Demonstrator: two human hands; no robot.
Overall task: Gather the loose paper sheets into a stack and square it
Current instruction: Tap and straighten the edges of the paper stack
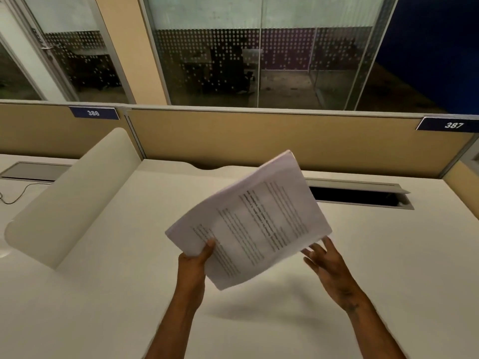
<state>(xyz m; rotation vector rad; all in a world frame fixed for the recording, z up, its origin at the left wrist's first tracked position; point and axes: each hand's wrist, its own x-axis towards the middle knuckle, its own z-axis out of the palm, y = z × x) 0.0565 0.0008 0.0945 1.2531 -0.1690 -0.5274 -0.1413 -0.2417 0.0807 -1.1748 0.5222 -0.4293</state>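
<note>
Head view: a person's two bare forearms reach over a pale counter [129, 294] toward a printed paper stack [256, 221]
Paper stack: several white sheets with lines of black text, held in the air above the counter, tilted, far corner raised toward the partition; edges slightly fanned, not flush
Left hand [193, 265]: closed on the near left corner of the stack, thumb on top, remaining fingers hidden under the paper
Right hand [326, 263]: spread wide, fingers extended at the near right edge of the stack; contact with the paper cannot be told
Shadow: cast on the counter beneath the stack
Counter surroundings: cable slot [357, 196] behind the stack; curved white divider [70, 198] to the left
Partition [259, 138]: tan panel carrying number plates 386 [93, 113] and 387 [452, 124]
</note>
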